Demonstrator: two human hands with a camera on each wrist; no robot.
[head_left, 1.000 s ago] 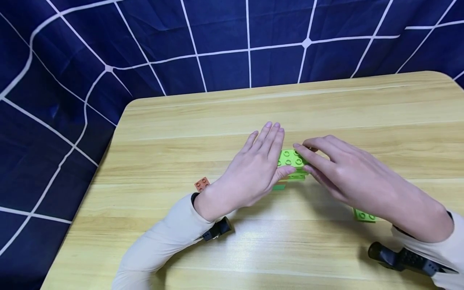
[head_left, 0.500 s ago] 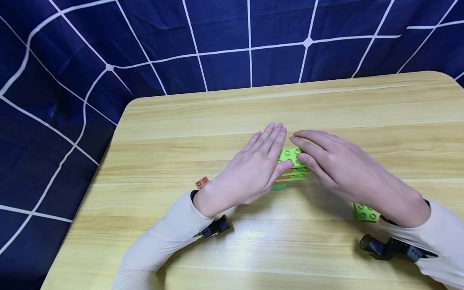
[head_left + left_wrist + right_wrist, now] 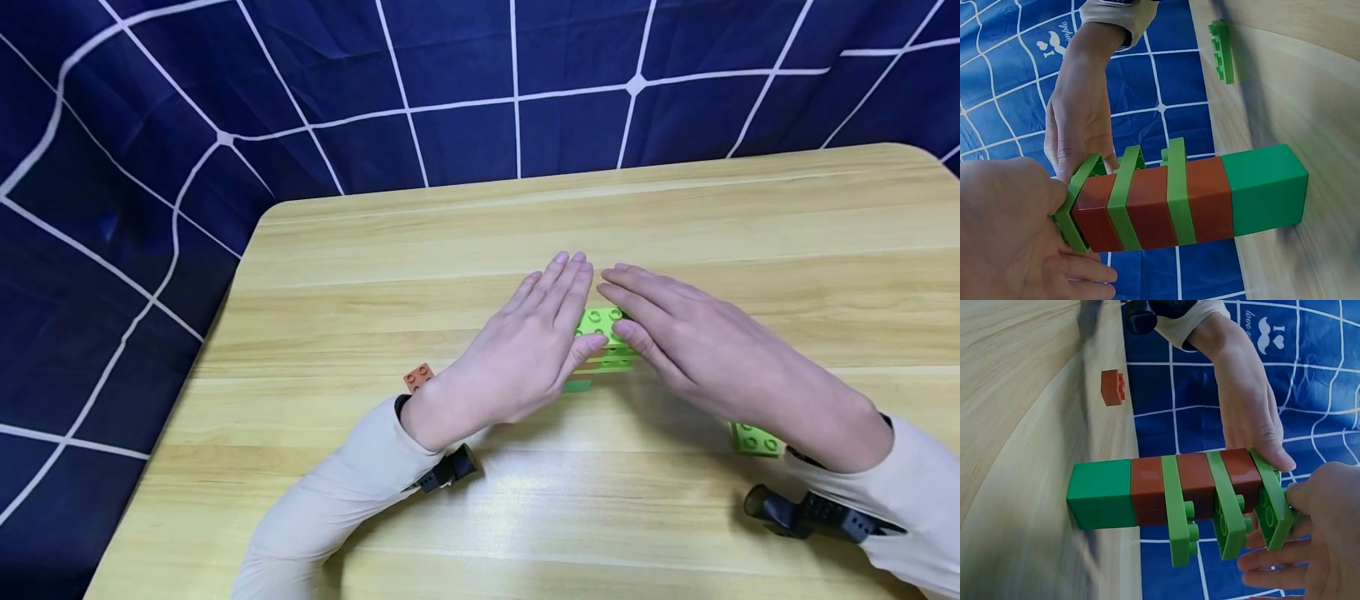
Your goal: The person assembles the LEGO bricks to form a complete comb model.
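Observation:
A tower of toy building bricks stands upright on the table: a dark green block (image 3: 1266,190) at the bottom, then orange-red bricks (image 3: 1152,209) alternating with light green plates. These plates jut out to the right beyond the bricks. My left hand (image 3: 528,350) lies flat at the tower's left, fingers straight, thumb at the near edge of the top light green plate (image 3: 597,318). From the right, my right hand (image 3: 705,342) reaches over that plate's other end, thumb at its near side. Its fingers stretch out straight past the far side in the right wrist view.
One loose orange-red brick (image 3: 417,377) sits beside my left wrist. Near my right forearm lies a loose light green plate (image 3: 756,440). Behind the wooden table (image 3: 480,533) hangs a dark blue cloth (image 3: 457,58) with white lines.
My right hand has shifted left; its bent fingers have straightened and moved off the top plate to beyond it, while its thumb has come up to the plate. My left hand barely moves.

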